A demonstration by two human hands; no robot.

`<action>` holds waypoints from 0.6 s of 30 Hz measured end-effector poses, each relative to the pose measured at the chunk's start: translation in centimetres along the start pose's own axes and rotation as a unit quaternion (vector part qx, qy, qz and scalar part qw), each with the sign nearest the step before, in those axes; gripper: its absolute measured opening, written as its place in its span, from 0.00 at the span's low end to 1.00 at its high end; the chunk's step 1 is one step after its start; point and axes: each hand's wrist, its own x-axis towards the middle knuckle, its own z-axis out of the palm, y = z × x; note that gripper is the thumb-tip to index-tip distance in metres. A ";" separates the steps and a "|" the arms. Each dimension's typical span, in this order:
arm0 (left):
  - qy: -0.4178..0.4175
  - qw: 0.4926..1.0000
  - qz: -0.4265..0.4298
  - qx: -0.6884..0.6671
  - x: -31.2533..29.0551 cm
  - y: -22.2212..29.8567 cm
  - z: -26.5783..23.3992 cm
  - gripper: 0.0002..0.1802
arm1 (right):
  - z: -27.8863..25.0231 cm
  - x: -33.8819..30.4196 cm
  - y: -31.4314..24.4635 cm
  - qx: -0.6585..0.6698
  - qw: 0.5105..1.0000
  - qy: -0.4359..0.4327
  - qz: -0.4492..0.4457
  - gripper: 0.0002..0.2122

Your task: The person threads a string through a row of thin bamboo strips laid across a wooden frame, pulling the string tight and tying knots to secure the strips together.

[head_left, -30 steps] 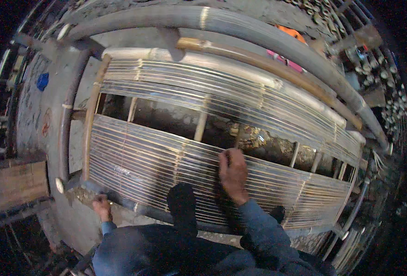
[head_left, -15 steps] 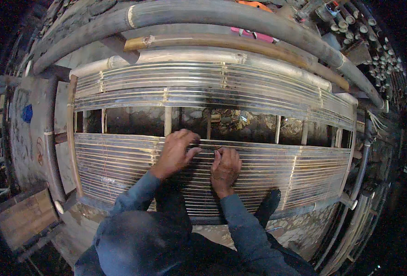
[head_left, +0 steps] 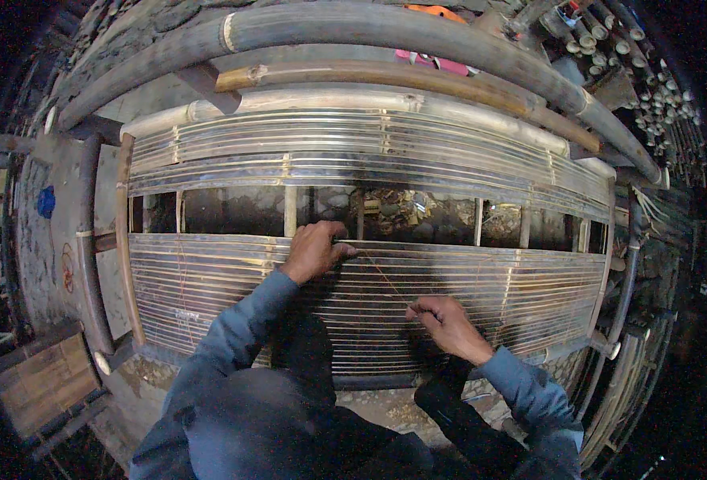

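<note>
A low bamboo frame lies in front of me, with long thin slats (head_left: 417, 280) in a near panel and a far panel (head_left: 233, 144), split by a long gap. At the gap my left hand (head_left: 315, 251) is closed round the near panel's far edge, thumb on the near side. Lower and to the right, my right hand (head_left: 447, 322) pinches a thin orange-brown string (head_left: 385, 278). This string runs taut at a slant from my left fingertips to my right fingers. Just what lies under the left fingers is hidden.
Thick bamboo poles (head_left: 321, 28) cross behind the frame. Cut bamboo (head_left: 661, 100) is stacked at the far right. Through the gap show crosspieces (head_left: 290, 212) and chips on the ground. A wooden board (head_left: 45, 372) lies at the left. My legs (head_left: 457, 416) are close to the near edge.
My right hand has left the spot beside my left hand and moved right and toward me, drawing the string out. My left hand stays at the edge, shifted slightly right.
</note>
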 end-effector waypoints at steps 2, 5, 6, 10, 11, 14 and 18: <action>-0.027 0.999 -0.029 -0.002 -0.3 0.8 -0.5 0.23 | -1.1 -1.1 -1.6 0.015 0.999 0.019 0.032 0.08; 0.127 0.986 0.091 0.060 -0.9 1.5 0.4 0.23 | -0.6 -1.0 -1.8 0.056 0.997 0.045 -0.006 0.09; 0.123 0.976 0.174 0.037 -1.0 2.8 0.5 0.22 | -0.4 -1.2 -1.6 0.063 0.997 0.052 -0.002 0.08; 0.032 0.937 0.341 -0.074 -2.7 5.6 3.7 0.15 | 0.4 -2.1 -0.8 0.107 0.993 0.048 0.021 0.08; -0.014 0.932 0.346 -0.108 -3.1 5.9 4.5 0.13 | 0.5 -2.4 -0.6 0.123 0.991 0.043 0.033 0.08; -0.001 0.959 0.263 -0.105 -4.7 6.4 5.6 0.12 | -0.4 -2.2 -0.7 0.120 0.992 0.017 0.046 0.07; 0.001 0.974 0.180 -0.137 -5.4 7.7 5.3 0.13 | -2.7 -2.1 -1.9 0.025 0.997 0.059 -0.032 0.06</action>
